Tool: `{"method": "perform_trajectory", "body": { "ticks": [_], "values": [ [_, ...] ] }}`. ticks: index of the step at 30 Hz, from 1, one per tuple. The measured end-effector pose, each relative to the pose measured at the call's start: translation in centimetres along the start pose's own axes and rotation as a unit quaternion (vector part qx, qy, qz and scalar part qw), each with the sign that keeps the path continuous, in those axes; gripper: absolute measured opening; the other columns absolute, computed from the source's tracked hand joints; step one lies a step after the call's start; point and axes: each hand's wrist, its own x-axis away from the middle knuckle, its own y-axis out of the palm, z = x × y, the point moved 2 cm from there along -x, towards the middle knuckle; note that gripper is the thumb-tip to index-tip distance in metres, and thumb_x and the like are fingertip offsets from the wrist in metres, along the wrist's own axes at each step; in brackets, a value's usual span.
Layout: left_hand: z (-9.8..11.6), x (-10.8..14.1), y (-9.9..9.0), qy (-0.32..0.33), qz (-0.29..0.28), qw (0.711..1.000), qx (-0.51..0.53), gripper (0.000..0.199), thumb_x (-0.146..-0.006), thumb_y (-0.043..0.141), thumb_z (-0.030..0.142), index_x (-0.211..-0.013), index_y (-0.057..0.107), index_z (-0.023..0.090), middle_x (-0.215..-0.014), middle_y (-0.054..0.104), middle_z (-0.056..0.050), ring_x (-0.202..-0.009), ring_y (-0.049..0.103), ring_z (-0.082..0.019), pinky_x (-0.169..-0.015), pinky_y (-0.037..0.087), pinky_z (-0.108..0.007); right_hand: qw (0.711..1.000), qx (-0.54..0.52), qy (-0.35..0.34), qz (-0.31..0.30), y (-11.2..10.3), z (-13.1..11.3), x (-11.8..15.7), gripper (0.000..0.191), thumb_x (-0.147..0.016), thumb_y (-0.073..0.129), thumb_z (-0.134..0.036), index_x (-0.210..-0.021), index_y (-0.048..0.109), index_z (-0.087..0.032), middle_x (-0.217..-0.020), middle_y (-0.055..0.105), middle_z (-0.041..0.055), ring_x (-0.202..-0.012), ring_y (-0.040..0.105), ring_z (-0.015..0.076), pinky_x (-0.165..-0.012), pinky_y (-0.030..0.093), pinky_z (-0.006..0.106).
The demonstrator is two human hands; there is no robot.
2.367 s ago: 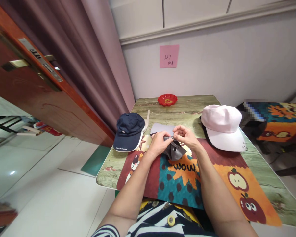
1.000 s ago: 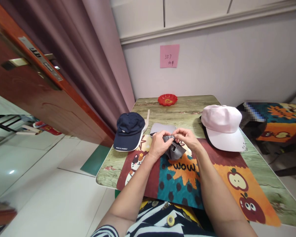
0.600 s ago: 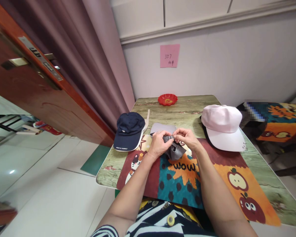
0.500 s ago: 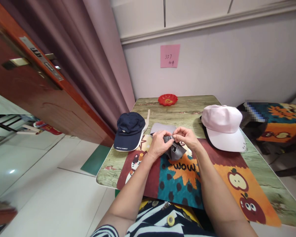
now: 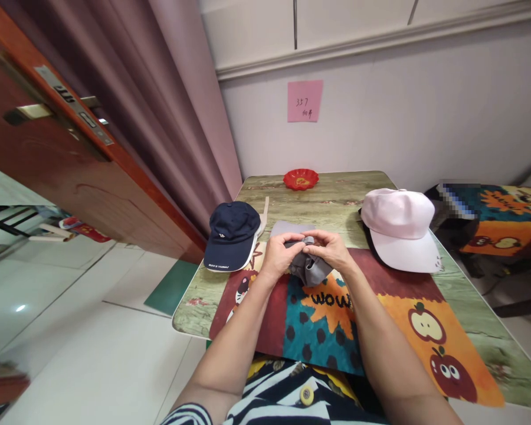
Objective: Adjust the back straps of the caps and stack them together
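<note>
Between my hands is a grey cap [image 5: 315, 271], its flat brim pointing away from me and its crown crumpled toward me. My left hand [image 5: 283, 254] pinches the strap edge of the cap from the left. From the right, my right hand [image 5: 330, 248] grips the same strap area, thumb and fingertips pressed together close to the left ones. The fingers hide the strap's fastening. A navy cap [image 5: 232, 233] with a white-edged brim rests left of my hands. On the right sits a pale pink cap [image 5: 398, 218] with a dark cap edge showing beneath it.
The wood-patterned table [image 5: 349, 195] carries a colourful printed mat [image 5: 323, 342] under my forearms. A red scalloped dish [image 5: 301, 179] stands at the back by the wall. A wooden door [image 5: 128, 195] and a purple curtain [image 5: 190, 118] border the left side.
My right hand has shifted slightly left, and its fingers have closed in on the strap beside my left fingers. The grey cap's crown has turned a little. The other caps have not moved.
</note>
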Motion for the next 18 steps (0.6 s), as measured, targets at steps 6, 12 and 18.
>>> {"method": "perform_trajectory", "body": {
  "ticks": [6,12,18],
  "values": [
    [0.3,-0.3,-0.4,0.025,0.053,0.997,-0.055,0.002,-0.067,0.077,0.021,-0.069,0.076,0.021,-0.093,0.075,-0.006,-0.096,0.069,-0.023,-0.099,0.05,-0.04,0.997,0.054,-0.045,0.045,0.1,-0.5,0.0,0.047,-0.063,0.089,-0.047,-0.101,0.08,-0.019,-0.065,0.062,-0.0012,-0.058,0.052,0.0126,-0.058,0.046,0.027],
    [-1.0,-0.4,-0.3,-0.109,-0.024,0.987,0.115,0.018,-0.064,0.081,0.031,-0.071,0.074,0.016,-0.094,0.077,-0.009,-0.092,0.07,-0.023,-0.091,0.052,-0.038,0.996,0.069,-0.047,0.038,0.1,-0.5,0.1,0.041,-0.068,0.086,-0.046,-0.1,0.082,-0.02,-0.069,0.069,0.0008,-0.061,0.057,0.0144,-0.061,0.048,0.028],
    [-1.5,-0.5,-0.5,-0.107,-0.03,0.984,0.137,0.025,-0.063,0.081,0.03,-0.078,0.069,0.015,-0.083,0.072,-0.004,-0.079,0.066,-0.017,-0.081,0.052,-0.031,0.995,0.071,-0.063,0.031,0.0,-0.2,0.0,0.036,-0.07,0.085,-0.043,-0.099,0.083,-0.022,-0.081,0.076,0.0031,-0.072,0.066,0.0187,-0.073,0.052,0.032]
  ]
}}
